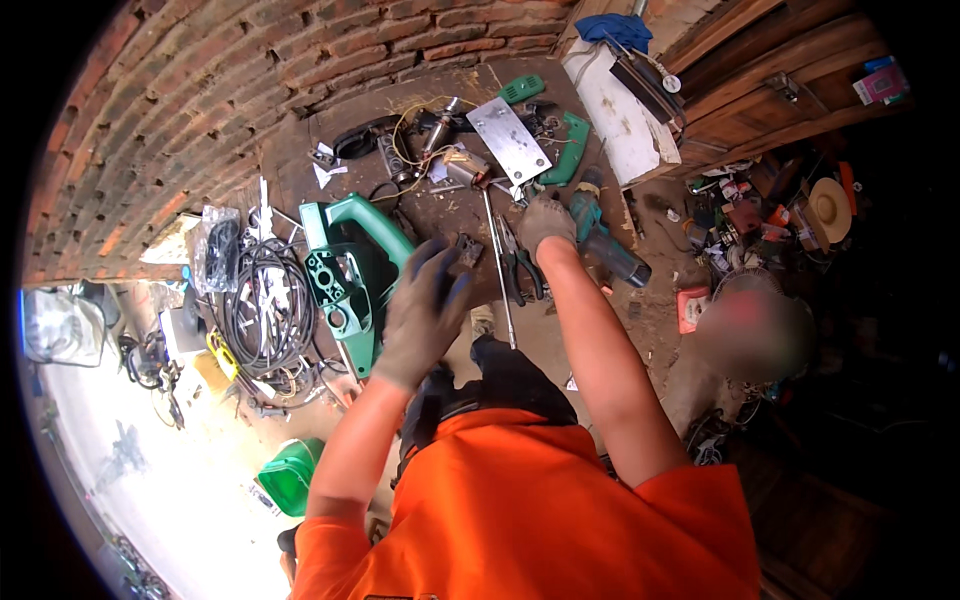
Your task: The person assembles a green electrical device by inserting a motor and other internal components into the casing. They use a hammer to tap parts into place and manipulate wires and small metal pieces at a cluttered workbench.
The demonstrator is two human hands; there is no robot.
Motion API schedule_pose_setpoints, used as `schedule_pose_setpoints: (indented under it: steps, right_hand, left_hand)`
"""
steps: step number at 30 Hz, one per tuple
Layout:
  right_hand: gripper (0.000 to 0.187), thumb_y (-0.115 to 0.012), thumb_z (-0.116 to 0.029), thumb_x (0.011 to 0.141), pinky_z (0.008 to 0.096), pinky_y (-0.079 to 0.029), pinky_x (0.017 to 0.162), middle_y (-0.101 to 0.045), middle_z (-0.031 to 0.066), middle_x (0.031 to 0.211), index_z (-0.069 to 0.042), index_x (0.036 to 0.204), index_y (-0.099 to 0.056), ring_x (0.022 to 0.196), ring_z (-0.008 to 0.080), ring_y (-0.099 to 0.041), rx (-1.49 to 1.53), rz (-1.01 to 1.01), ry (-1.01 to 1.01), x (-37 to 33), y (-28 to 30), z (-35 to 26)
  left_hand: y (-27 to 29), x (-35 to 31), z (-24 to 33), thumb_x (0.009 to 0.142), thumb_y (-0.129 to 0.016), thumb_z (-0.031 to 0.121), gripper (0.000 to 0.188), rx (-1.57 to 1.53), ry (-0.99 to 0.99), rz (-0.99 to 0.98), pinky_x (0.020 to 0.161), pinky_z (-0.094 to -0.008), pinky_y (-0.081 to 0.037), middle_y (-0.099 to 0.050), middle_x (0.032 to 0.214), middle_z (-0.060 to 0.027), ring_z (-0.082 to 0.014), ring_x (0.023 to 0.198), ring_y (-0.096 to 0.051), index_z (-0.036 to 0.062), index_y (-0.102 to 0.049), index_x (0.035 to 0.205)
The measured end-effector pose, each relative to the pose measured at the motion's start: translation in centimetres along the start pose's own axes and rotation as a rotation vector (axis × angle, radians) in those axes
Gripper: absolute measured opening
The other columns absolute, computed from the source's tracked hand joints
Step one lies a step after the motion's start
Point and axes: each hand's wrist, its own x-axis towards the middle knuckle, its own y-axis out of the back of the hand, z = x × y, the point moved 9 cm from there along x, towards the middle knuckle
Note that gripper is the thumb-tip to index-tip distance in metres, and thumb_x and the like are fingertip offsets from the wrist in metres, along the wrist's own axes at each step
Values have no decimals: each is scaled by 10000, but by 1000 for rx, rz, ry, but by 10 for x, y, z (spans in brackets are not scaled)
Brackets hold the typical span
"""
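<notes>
My left hand (425,315), in a grey work glove, has its fingers apart beside the green power tool housing (345,285) and seems to hold nothing. My right hand (548,222), gloved too, is closed at the right of the bench, by a small metal piece; whatever lies in its fingers is hidden. Just left of it are black-handled pliers (518,268) and a long screwdriver (498,262). A flat metal plate (508,138) lies beyond, with a curved green handle part (570,150) next to it. To the right rests a teal cordless drill (605,240).
Motor parts (462,165) and wires crowd the bench's far side, before a brick wall (330,50). A coil of black cable (265,310) lies left. A green bucket (290,475) stands lower left. A straw hat (828,210) and clutter are at right.
</notes>
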Motion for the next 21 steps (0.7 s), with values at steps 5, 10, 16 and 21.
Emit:
schedule_pose_setpoints:
  steps: [5,10,16,21]
  right_hand:
    - [314,-622,-215,898,464,-573,951,-719,250,1204,-23,1107,-755,1132,382,-706,-1,-103,0,0,7,6]
    - [329,-712,-284,856,498,-560,882,-728,287,1003,19,977,-751,994,458,-703,168,-101,112,-22,38,25]
    - [168,-719,-163,901,301,-482,532,-653,76,810,-24,984,-676,579,149,-587,1177,-362,28,-71,40,68]
    - [139,-687,-129,978,242,-438,491,-637,40,777,-29,1069,-656,580,79,-563,1405,-306,24,-95,43,82]
  left_hand:
    - [-87,63,-61,934,-681,240,319,371,118,-48,897,-504,-563,-658,1230,-215,-424,1089,-673,104,-707,1221]
    - [-125,91,-95,917,-637,259,262,637,124,-286,855,-502,-575,-688,1153,-167,-372,1064,-696,240,-746,1154]
    - [-130,91,-132,970,-510,141,310,761,110,-228,824,-458,-601,-704,1146,-118,-336,989,-727,196,-754,1153]
    - [-121,92,-100,954,-534,121,328,679,106,-223,848,-481,-598,-652,1248,-147,-370,1030,-709,179,-728,1212]
